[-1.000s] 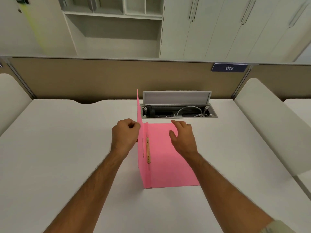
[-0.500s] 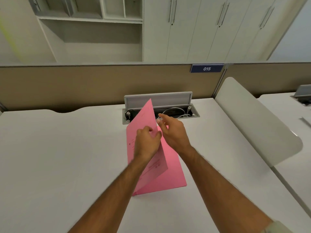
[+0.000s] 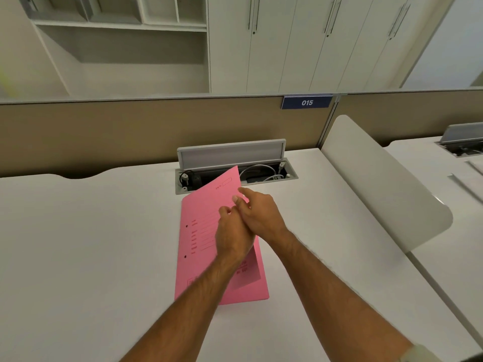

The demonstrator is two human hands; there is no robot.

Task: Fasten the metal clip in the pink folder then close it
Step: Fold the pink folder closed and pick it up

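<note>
The white desk (image 3: 78, 244) fills the view, and the pink folder (image 3: 201, 231) lies on it just in front of the open cable box (image 3: 236, 176). The folder's long axis runs away from the person toward that box, with the spine on the side of the left arm. The front cover is almost down: its far corner near the cable box is raised off the sheet beneath, and a strip of the back cover shows along the near right edge.

Both hands sit over the folder's right half, on the side away from the spine. The left hand (image 3: 232, 236) is curled, knuckles up, and seems to pinch the cover's free edge, though the grip itself is hidden under the hand. The right hand (image 3: 261, 215) lies across it with loose, spread fingers and holds nothing. The left hand is nearer the cover, so pressing flat looks like its job.

The metal clip is shut inside the folder and out of sight, so whether it is fastened cannot be told. The cover's printing is too small to read.
</note>
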